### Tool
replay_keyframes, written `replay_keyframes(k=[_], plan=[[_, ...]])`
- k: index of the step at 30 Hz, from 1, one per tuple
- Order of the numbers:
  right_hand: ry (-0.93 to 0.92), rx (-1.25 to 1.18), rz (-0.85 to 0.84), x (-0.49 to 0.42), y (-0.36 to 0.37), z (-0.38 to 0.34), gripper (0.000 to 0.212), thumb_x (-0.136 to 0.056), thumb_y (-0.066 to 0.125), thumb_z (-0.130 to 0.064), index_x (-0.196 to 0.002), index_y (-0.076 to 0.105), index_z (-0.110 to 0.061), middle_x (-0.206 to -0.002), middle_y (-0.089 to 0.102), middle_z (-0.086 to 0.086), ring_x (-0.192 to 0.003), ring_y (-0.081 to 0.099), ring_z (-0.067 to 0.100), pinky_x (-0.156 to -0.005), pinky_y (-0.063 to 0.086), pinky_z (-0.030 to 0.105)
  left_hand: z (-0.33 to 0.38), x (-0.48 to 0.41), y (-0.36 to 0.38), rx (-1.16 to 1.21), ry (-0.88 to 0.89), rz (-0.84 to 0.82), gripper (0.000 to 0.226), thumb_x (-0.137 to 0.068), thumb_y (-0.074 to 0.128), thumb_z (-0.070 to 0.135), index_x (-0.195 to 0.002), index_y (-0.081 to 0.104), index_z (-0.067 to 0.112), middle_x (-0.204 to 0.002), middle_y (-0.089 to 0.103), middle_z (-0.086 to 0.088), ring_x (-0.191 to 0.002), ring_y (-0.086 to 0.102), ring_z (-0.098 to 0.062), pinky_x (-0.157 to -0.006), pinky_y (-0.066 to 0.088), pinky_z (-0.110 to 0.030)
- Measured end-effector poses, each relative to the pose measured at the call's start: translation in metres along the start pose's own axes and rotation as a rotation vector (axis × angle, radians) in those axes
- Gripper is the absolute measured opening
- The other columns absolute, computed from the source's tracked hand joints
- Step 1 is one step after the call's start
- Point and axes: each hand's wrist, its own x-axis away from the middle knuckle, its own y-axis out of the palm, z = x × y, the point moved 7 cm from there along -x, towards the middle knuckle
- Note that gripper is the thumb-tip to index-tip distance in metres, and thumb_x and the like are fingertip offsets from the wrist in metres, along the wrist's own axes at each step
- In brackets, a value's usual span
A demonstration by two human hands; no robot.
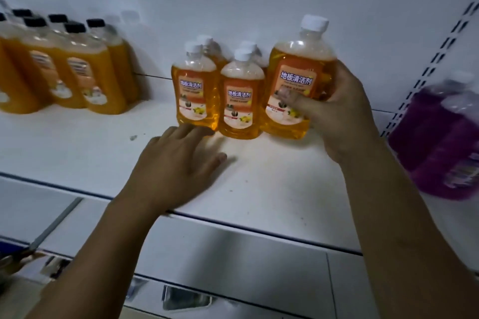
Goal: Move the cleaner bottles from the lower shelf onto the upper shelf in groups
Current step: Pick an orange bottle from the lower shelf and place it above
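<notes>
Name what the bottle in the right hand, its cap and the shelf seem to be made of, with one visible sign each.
Floor-cleaner bottle gripped by the right hand: probably clear glossy plastic; the orange liquid shows through. Its cap: opaque white plastic, by its look; blur hides any ribbing. Shelf: likely white-painted metal, matte, thin-edged, with dark specks.

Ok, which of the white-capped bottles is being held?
The rightmost bottle, gripped by the right hand. The other four stand ungripped on the shelf; the left hand is open.
</notes>
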Motion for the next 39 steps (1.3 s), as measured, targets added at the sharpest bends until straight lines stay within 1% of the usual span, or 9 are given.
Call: replay_keyframes(k=[5, 10, 17, 21, 24, 29, 33, 36, 39], plan=[[0.021, 0.042, 0.059, -0.016, -0.005, 0.007, 0.080, -0.062, 0.091, -0.050, -0.133, 0.061, -0.025, -0.123, 0.074, -0.005, -0.115, 0.071, 0.015, -0.096, 0.061, 0.049, -0.006, -0.005, 0.013, 0.003, 0.033, -0.069, 0.059, -0.096, 0.041, 0.072, -0.139, 0.058, 0.037, -0.136, 0.062, 0.014, -0.121, 0.055, -0.011, -0.097, 0.054, -0.039], [0.058, 0.038, 0.086, -0.014, -0.007, 0.034, 0.079, -0.060, 0.094, -0.048, -0.129, 0.064, -0.025, -0.121, 0.075, -0.004, -0.114, 0.072, 0.018, -0.094, 0.061, 0.050, -0.009, -0.005, 0.015, -0.020, 0.071, -0.072, 0.052, -0.099, 0.040, 0.066, -0.135, 0.063, 0.036, -0.131, 0.063, 0.016, -0.118, 0.053, -0.008, -0.093, 0.053, -0.036], [0.054, 0.153, 0.073, -0.010, -0.002, 0.050, 0.093, -0.059, 0.094, -0.052, -0.139, 0.051, -0.035, -0.137, 0.065, -0.004, -0.123, 0.066, 0.023, -0.096, 0.060, 0.054, -0.010, -0.005, 0.016, -0.009, 0.073, -0.050, 0.050, -0.099, 0.042, 0.065, -0.133, 0.064, 0.036, -0.131, 0.063, 0.016, -0.119, 0.052, -0.009, -0.093, 0.052, -0.036], [0.051, 0.217, 0.074, -0.007, 0.002, 0.052, 0.084, -0.074, 0.095, -0.032, -0.143, 0.048, -0.031, -0.140, 0.061, -0.002, -0.126, 0.063, 0.023, -0.099, 0.059, 0.054, -0.010, -0.004, 0.015, 0.003, 0.075, -0.053, 0.049, -0.099, 0.044, 0.064, -0.134, 0.064, 0.036, -0.133, 0.063, 0.016, -0.121, 0.052, -0.009, -0.095, 0.053, -0.037], [0.027, 0.243, 0.076, -0.005, 0.003, 0.049, 0.081, -0.079, 0.091, -0.029, -0.145, 0.045, -0.030, -0.144, 0.057, -0.004, -0.128, 0.060, 0.020, -0.102, 0.058, 0.050, -0.010, -0.005, 0.016, 0.005, 0.077, -0.049, 0.048, -0.100, 0.046, 0.063, -0.133, 0.065, 0.035, -0.132, 0.063, 0.015, -0.120, 0.053, -0.009, -0.095, 0.054, -0.037], [-0.010, 0.292, 0.113, -0.002, 0.007, 0.046, 0.082, -0.081, 0.090, -0.025, -0.144, 0.039, -0.033, -0.147, 0.054, -0.005, -0.127, 0.060, 0.018, -0.100, 0.060, 0.039, -0.010, -0.005, 0.016, 0.013, 0.077, -0.045, 0.047, -0.099, 0.046, 0.063, -0.132, 0.065, 0.035, -0.132, 0.064, 0.014, -0.120, 0.054, -0.010, -0.095, 0.054, -0.038], [0.013, 0.335, 0.124, -0.002, 0.005, 0.047, 0.086, -0.078, 0.092, -0.030, -0.145, 0.039, -0.030, -0.146, 0.055, -0.002, -0.124, 0.063, 0.020, -0.086, 0.055, 0.018, -0.009, -0.005, 0.014, 0.016, 0.080, -0.050, 0.046, -0.100, 0.047, 0.062, -0.132, 0.065, 0.034, -0.132, 0.064, 0.012, -0.120, 0.053, -0.012, -0.095, 0.053, -0.039], [0.064, 0.367, 0.154, 0.002, -0.002, 0.041, 0.089, -0.075, 0.093, -0.036, -0.147, 0.040, -0.027, -0.143, 0.059, 0.002, -0.117, 0.066, 0.020, -0.082, 0.054, 0.020, -0.008, -0.004, 0.012, 0.023, 0.086, -0.045, 0.047, -0.100, 0.048, 0.061, -0.131, 0.066, 0.032, -0.130, 0.065, 0.011, -0.119, 0.054, -0.013, -0.095, 0.053, -0.040], [0.057, 0.459, 0.199, 0.018, -0.016, 0.026, 0.084, -0.078, 0.088, -0.048, -0.146, 0.043, -0.027, -0.139, 0.060, -0.001, -0.111, 0.064, 0.014, -0.079, 0.052, 0.019, -0.009, -0.005, 0.013, 0.039, 0.079, -0.047, 0.048, -0.100, 0.047, 0.063, -0.130, 0.067, 0.031, -0.129, 0.066, 0.010, -0.118, 0.056, -0.014, -0.095, 0.054, -0.042]])
